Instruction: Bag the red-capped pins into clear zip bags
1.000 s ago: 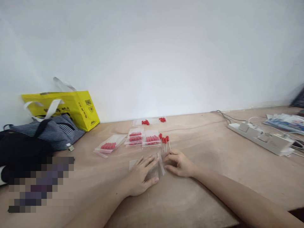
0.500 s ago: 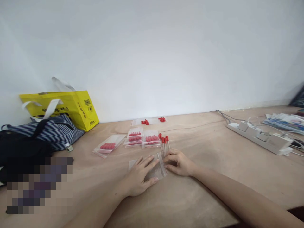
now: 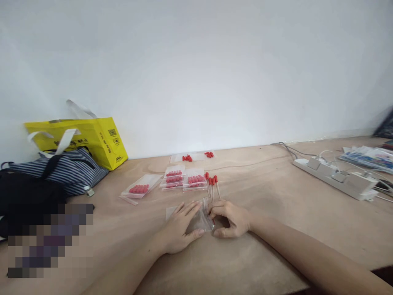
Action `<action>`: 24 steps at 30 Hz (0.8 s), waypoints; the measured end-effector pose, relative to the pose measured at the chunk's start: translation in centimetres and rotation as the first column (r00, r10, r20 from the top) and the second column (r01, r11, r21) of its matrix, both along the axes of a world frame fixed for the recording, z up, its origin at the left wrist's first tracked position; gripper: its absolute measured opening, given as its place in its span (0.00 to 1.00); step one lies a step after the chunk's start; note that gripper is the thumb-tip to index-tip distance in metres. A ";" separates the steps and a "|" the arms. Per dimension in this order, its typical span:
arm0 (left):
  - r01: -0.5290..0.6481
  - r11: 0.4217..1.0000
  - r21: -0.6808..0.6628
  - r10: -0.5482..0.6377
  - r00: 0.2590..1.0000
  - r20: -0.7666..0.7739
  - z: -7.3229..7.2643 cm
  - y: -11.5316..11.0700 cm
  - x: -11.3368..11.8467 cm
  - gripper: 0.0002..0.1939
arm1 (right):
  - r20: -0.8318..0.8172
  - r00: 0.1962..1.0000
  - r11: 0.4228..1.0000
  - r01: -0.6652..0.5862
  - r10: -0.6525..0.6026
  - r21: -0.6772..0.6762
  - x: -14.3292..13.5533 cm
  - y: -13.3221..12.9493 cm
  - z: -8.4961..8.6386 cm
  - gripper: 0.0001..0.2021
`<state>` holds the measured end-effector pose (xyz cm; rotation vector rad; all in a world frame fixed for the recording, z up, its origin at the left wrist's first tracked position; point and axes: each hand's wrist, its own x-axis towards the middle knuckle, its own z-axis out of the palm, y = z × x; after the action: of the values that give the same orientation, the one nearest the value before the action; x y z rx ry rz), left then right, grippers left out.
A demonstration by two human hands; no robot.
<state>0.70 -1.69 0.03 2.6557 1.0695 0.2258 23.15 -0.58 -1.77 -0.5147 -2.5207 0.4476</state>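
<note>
Flat on the wooden table lies a clear zip bag (image 3: 198,221), with my left hand (image 3: 179,229) spread over it, fingers apart. At the bag's right edge, my right hand (image 3: 231,219) has its fingers curled over the seal. Something small and red shows under its fingertips, too hidden to name. Just beyond my right hand are several red-capped droppers (image 3: 211,180), their thin stems pointing toward me. Filled bags of red pieces (image 3: 174,179) lie behind my hands, another bag (image 3: 195,179) beside them and one more (image 3: 139,188) to the left.
Small red caps (image 3: 187,158) lie on a plastic sheet near the wall. A yellow bag (image 3: 112,143) and a striped bag (image 3: 69,170) stand at the left. A white power strip (image 3: 337,178) with cables and some packets (image 3: 368,157) are at the right.
My right hand has moved slightly toward me, and its fingers now reach over the bag's right edge. My left hand has stayed in place.
</note>
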 end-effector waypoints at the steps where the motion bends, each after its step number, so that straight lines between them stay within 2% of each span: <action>1: 0.003 1.000 -0.004 -0.003 1.000 0.009 0.1 0.0 0.0 0.32 | 0.022 1.000 1.000 0.006 -0.006 0.002 0.0 -0.1 0.1 0.18; 5: -0.006 1.000 -0.027 0.008 0.998 0.069 0.4 0.0 -0.4 0.30 | 0.149 0.989 0.999 0.020 -0.026 0.038 0.1 -0.2 0.9 0.34; 8: -0.052 0.997 -0.060 0.058 0.992 0.108 0.5 0.2 -0.9 0.30 | 0.189 0.981 0.999 0.033 -0.040 0.040 0.1 -0.3 1.2 0.37; 11: -0.095 0.992 -0.079 0.103 0.988 0.111 0.4 0.4 -1.2 0.31 | 0.160 0.986 0.999 0.046 -0.050 0.024 0.2 -0.5 1.0 0.37; 13: -0.115 0.990 -0.086 0.124 0.986 0.111 0.2 0.5 -1.3 0.31 | 0.065 0.996 0.998 0.055 -0.054 -0.014 0.2 -0.6 0.9 0.36; 15: -0.130 0.988 -0.085 0.139 0.983 0.118 0.1 0.6 -1.2 0.31 | -0.084 0.990 0.991 0.108 -0.114 -0.083 0.2 -0.2 0.9 0.30; 16: -0.136 0.987 -0.081 0.145 0.982 0.124 0.1 0.6 -1.2 0.31 | -0.153 0.968 0.976 0.179 -0.197 -0.127 0.2 0.3 0.9 0.24; 17: -0.141 0.987 -0.076 0.150 0.980 0.130 0.0 0.7 -1.1 0.30 | -0.199 0.927 0.942 0.284 -0.318 -0.180 0.3 1.0 0.9 0.17; 18: -0.146 0.987 -0.071 0.155 0.979 0.135 0.0 0.7 -1.0 0.30 | -0.216 0.861 0.880 0.412 -0.461 -0.237 0.3 2.0 1.0 0.12; 19: -0.152 0.986 -0.068 0.161 0.978 0.137 0.0 0.8 -1.0 0.30 | -0.188 0.757 0.771 0.563 -0.626 -0.297 0.4 3.1 0.9 0.09; 20: -0.158 0.985 -0.068 0.166 0.977 0.136 -0.1 0.8 -0.9 0.30 | -0.116 0.641 0.634 0.686 -0.759 -0.357 0.5 4.3 0.9 0.08; 21: -0.163 0.984 -0.070 0.171 0.977 0.132 -0.1 0.9 -0.9 0.30 | -0.023 0.538 0.500 0.766 -0.843 -0.404 0.6 5.6 0.8 0.07; 22: -0.166 0.984 -0.072 0.174 0.977 0.127 -0.2 0.9 -0.8 0.30 | 0.014 0.489 0.440 0.797 -0.872 -0.413 0.7 6.8 0.7 0.08; 24: -0.165 0.984 -0.073 0.173 0.978 0.118 -0.2 1.0 -0.8 0.30 | 0.065 0.436 0.373 0.828 -0.897 -0.418 0.7 9.0 0.4 0.10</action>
<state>-0.05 -0.70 -0.20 2.4617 1.2405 0.3791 23.90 8.43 -1.36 -1.7709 -1.5890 0.5209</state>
